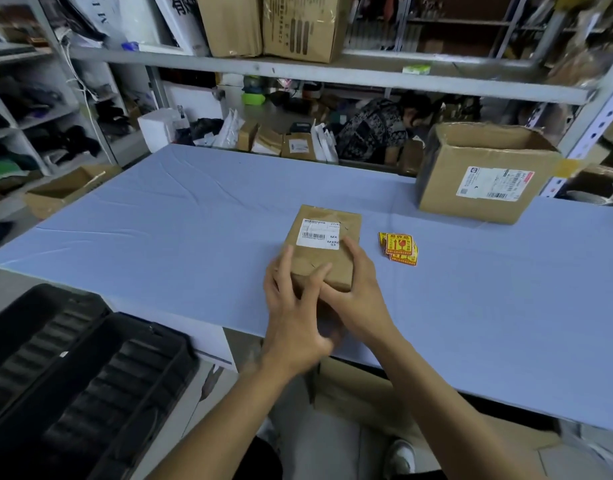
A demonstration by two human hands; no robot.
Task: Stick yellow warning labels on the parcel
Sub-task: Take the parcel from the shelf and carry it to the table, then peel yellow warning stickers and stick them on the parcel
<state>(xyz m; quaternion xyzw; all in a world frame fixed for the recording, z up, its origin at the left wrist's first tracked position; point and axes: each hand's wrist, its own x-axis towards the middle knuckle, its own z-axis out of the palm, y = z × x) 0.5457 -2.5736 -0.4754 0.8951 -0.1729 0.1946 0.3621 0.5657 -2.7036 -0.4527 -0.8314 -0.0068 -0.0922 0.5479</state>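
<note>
A small brown cardboard parcel with a white shipping label lies on the blue table. Both hands grip its near end. My left hand holds the near left corner, with fingers spread over the top. My right hand covers the near right side, its thumb reaching onto the white label's edge. A small loose pile of yellow warning labels with red print lies on the table just right of the parcel, untouched. No yellow label shows on the parcel's visible top.
A large open cardboard box stands at the back right of the table. Black plastic trays sit low at the left. Shelving with boxes runs across the back, and a person crouches behind the table among small parcels.
</note>
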